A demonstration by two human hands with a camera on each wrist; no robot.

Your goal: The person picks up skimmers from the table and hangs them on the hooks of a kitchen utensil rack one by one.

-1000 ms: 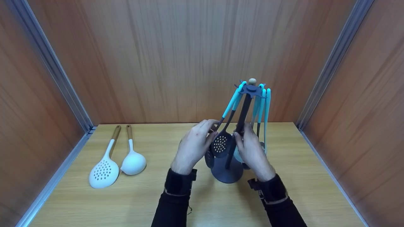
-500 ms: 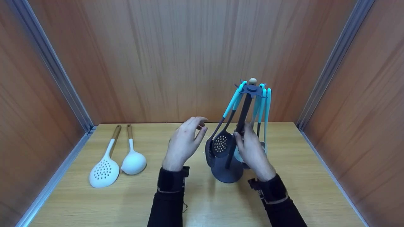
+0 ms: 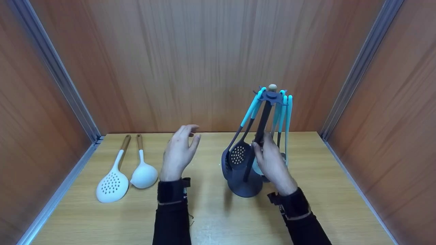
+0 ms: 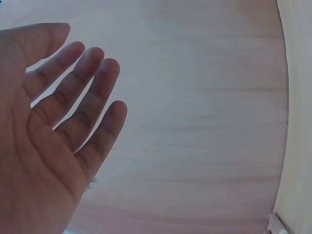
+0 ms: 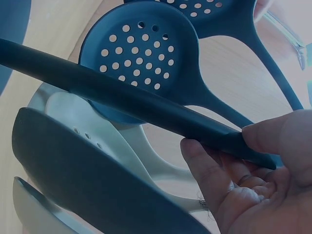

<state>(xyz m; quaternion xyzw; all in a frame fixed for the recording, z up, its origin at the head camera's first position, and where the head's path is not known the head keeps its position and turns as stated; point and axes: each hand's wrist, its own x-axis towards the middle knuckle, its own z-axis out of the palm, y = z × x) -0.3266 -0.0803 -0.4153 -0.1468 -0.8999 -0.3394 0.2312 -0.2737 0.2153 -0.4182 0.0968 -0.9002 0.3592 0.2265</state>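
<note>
A dark utensil stand (image 3: 246, 187) with a round base stands right of the middle of the table. My right hand (image 3: 273, 165) grips its pole (image 5: 141, 109), thumb on one side and fingers on the other. From the hooked top (image 3: 271, 97) hang several utensils with turquoise handles. Among them is a dark skimmer (image 3: 239, 156) with round holes, just left of the pole. In the right wrist view, dark and pale green utensil heads surround the pole. My left hand (image 3: 178, 152) is raised between the stand and the white ladle (image 3: 144, 176), fingers loosely bent and holding nothing.
A white skimmer (image 3: 112, 187) with a wooden handle lies left of the ladle, heads toward the front. Wooden panels enclose the table (image 3: 136, 221) at the back (image 3: 204, 68), left (image 3: 34, 119) and right (image 3: 385, 129).
My left hand has let go of a utensil hanging at the stand's left side and moved left, away from it. My right hand stays on the pole.
</note>
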